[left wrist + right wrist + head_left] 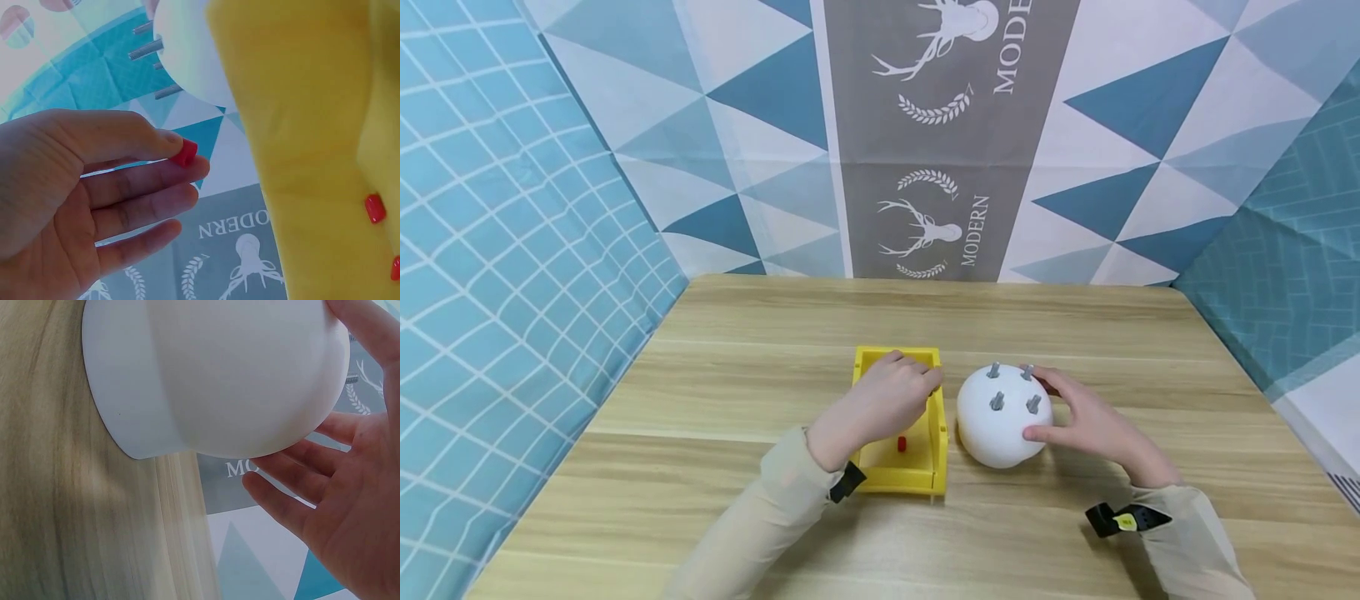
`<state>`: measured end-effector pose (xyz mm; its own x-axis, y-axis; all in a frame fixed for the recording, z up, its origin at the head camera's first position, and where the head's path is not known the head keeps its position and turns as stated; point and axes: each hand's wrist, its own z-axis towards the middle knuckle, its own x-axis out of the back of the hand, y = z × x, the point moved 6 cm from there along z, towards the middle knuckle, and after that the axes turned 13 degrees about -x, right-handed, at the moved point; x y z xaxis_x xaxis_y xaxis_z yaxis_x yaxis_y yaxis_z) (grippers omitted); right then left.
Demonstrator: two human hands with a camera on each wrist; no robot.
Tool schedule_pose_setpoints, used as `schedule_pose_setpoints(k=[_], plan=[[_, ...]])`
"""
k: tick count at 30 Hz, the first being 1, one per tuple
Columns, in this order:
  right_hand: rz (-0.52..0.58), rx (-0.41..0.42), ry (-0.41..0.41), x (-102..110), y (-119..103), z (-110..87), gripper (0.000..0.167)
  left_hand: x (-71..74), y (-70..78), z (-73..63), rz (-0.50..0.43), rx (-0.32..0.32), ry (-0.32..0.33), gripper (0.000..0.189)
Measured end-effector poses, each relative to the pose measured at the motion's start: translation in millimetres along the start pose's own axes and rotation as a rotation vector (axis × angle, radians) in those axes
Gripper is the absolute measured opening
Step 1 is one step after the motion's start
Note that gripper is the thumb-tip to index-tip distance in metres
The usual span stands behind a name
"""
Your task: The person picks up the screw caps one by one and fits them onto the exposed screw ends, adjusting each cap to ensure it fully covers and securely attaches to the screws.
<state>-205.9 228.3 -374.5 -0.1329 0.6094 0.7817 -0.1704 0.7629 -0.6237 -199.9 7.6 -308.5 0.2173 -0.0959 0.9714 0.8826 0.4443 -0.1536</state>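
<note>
Thumb and forefinger of my left hand (pixel 883 396) pinch a small red cap (pixel 185 153), its hollow end showing in the left wrist view. That hand is above a yellow bin (pixel 895 481), where another red cap (pixel 902 443) lies on the floor; the left wrist view shows two loose ones. To the right of the bin, a white rounded dome (pixel 1000 442) stands on the table with several grey threaded bolts (pixel 997 401) sticking up from its top. My right hand (pixel 1093 425) holds the dome's right side, thumb in front and fingers behind. None of the visible bolts wears a cap.
The wooden table (pixel 700 467) carries the bin and dome side by side near its middle. Behind it hangs a patterned cloth (pixel 917 150) with deer heads and triangles. Blue tiled-pattern cloth (pixel 490 208) borders the left side.
</note>
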Motion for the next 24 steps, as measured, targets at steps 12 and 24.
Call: schedule_pose_setpoints(k=[12, 24], plan=[[0.008, -0.013, 0.003, 0.5, 1.0, 1.2, 0.084, 14.4, 3.5, 17.3, -0.027, -0.026, 0.100, 0.005], [-0.003, -0.033, -0.007, -0.9, 0.7, 0.1, 0.083, 17.5, 6.5, 39.4, -0.223, -0.059, 0.125, 0.014]])
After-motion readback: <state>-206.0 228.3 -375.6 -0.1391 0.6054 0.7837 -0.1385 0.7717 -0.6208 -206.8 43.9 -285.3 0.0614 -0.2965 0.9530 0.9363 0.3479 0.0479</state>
